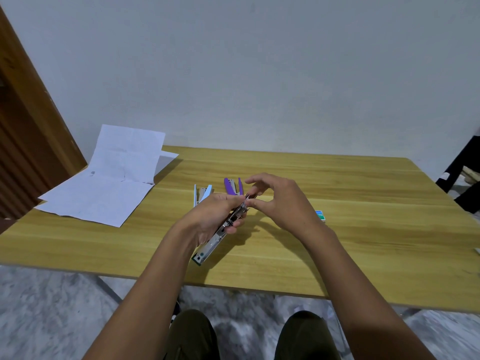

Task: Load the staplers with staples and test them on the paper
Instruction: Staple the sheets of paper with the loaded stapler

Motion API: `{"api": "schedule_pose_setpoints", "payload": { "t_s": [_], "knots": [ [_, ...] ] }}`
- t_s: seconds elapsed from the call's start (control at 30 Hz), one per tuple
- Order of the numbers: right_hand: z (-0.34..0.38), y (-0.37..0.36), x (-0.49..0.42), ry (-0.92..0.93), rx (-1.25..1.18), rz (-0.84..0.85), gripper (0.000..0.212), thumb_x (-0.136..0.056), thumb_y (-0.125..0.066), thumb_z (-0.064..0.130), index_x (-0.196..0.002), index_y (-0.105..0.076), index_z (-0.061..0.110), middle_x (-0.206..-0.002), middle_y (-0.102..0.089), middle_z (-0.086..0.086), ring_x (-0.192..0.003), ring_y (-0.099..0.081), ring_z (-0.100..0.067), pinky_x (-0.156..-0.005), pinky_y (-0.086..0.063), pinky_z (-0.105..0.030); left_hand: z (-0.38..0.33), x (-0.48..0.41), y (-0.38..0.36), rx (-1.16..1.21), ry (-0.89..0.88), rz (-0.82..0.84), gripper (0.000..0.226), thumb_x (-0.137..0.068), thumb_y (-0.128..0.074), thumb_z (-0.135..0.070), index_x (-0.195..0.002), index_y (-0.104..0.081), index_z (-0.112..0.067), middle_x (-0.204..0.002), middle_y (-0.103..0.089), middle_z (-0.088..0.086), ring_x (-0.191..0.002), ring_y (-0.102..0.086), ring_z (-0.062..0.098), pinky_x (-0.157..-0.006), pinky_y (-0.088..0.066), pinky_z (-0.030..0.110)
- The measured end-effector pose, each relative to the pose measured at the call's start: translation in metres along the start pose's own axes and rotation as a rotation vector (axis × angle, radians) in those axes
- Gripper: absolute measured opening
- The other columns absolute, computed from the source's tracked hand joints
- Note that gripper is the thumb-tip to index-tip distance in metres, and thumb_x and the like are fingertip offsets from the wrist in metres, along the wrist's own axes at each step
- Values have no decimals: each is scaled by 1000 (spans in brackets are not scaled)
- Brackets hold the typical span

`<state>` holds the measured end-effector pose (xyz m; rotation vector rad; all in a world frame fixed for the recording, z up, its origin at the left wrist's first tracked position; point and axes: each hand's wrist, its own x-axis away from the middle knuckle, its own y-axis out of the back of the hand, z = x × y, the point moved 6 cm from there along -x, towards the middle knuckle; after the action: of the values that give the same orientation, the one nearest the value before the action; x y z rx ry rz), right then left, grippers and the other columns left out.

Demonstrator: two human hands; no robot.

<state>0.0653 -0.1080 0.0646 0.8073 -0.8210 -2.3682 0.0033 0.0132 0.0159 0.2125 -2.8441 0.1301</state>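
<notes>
My left hand (214, 216) grips an opened metal stapler (215, 241) above the middle of the wooden table (363, 242), its green-tipped end pointing toward me. My right hand (280, 201) pinches something small, hard to make out, at the stapler's far end. Behind my hands lie a light blue stapler (202, 194) and a purple stapler (232, 186), both hinged open. A small staple box (320, 215) with a blue and green label sits to the right of my right wrist. Sheets of white paper (109, 183) lie at the table's far left corner.
The table's near edge runs just above my knees. A brown wooden door stands at the left, and a dark object is past the table's right edge. A small pale item (476, 250) rests at the table's right side.
</notes>
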Motion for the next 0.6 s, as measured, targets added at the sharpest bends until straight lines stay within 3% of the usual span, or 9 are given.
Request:
{"api": "schedule_pose_setpoints", "payload": {
  "t_s": [0.17,0.33,0.47,0.6],
  "knots": [
    [-13,-6,6,-116,72,-11,12,-80,-77,45,-79,-68,37,-100,-58,14,-105,-55,-10,-98,-44,-43,2,-1,-1,22,6,9,22,-102,-49,-19,-97,-62,-2,-66,-51,6,-50,-42,14,-41,-30,21],
    [-20,-16,11,-166,103,10,9,-83,-72,48,-81,-69,41,-104,-54,15,-106,-53,-10,-94,-46,-39,8,-4,-1,18,28,-4,24,-102,-49,-18,-92,-64,-2,-66,-50,7,-51,-42,14,-40,-30,22],
    [-18,-20,11,-152,189,-10,7,-87,-68,48,-87,-68,41,-103,-51,17,-101,-51,-9,-85,-38,-30,11,-7,0,18,49,-16,23,-101,-50,-17,-92,-64,-2,-66,-50,8,-51,-42,15,-39,-30,21],
    [-19,-23,16,-160,202,-4,5,-90,-64,46,-91,-66,41,-103,-46,20,-101,-42,-3,-87,-33,-27,13,-9,1,32,76,-24,22,-101,-51,-16,-96,-63,1,-68,-51,9,-51,-43,15,-38,-29,22]
  ]
}}
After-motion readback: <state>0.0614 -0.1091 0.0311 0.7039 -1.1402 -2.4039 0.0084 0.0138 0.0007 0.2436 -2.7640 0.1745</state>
